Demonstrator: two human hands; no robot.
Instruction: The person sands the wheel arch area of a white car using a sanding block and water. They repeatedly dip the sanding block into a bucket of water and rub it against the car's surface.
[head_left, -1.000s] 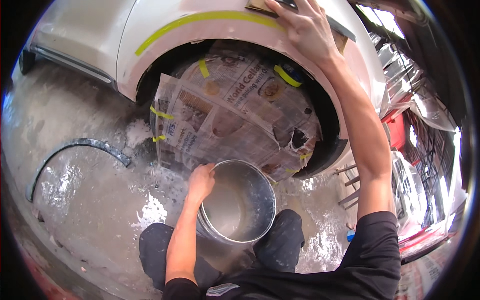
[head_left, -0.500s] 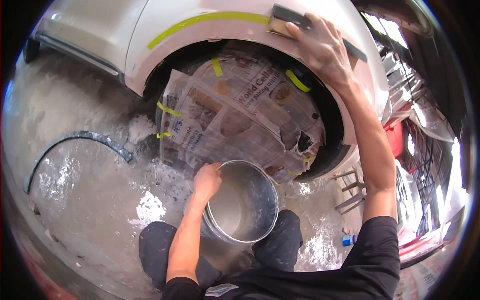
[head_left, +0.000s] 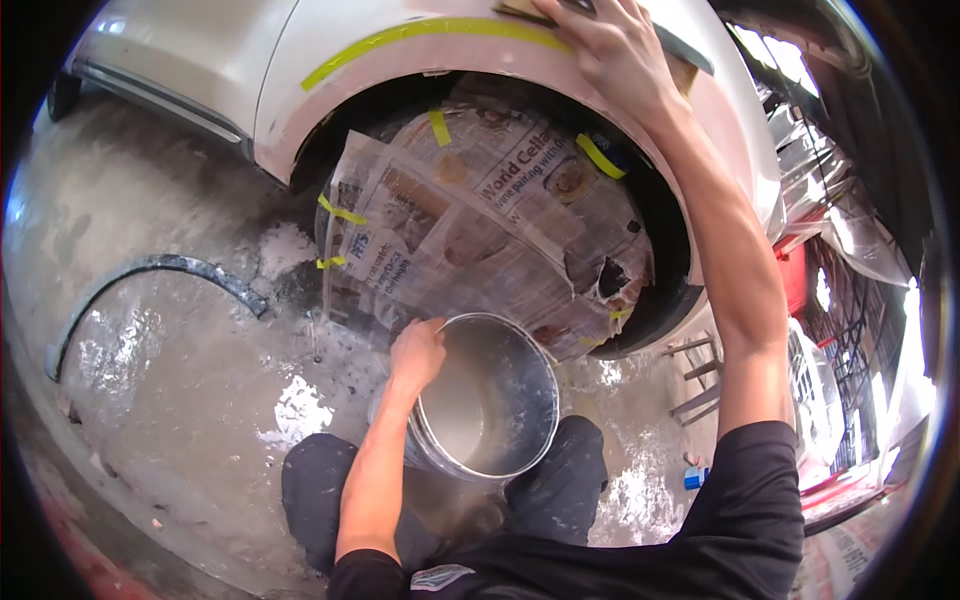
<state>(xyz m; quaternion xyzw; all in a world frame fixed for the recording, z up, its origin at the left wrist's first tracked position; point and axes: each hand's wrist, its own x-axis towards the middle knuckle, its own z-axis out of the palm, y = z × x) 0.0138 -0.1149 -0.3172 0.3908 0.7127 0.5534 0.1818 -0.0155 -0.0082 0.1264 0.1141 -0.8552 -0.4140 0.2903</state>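
Note:
My right hand [head_left: 628,65] is closed around a long dark sanding block [head_left: 684,48] with brownish sandpaper on it, laid against the white and pinkish car fender [head_left: 545,62] above the wheel arch. Part of the block is hidden under my fingers and its far end lies near the upper picture edge. A strip of yellow-green tape [head_left: 420,34] curves along the fender, ending beside the block. Lower down, my left hand [head_left: 417,355] grips the left rim of a metal bucket [head_left: 522,395]. Cloudy water [head_left: 455,410] stands in the bucket between my knees.
Newspaper sheets [head_left: 450,225], taped and torn at lower right, cover the wheel. A dark curved trim strip [head_left: 160,263] lies on the wet floor at left. At right are a small stool [head_left: 697,375], a blue-and-white item [head_left: 695,478] and wrapped car parts.
My right hand and the sanding block have slid up and slightly left along the fender. My left hand stays on the bucket rim. The whole view has shifted a little.

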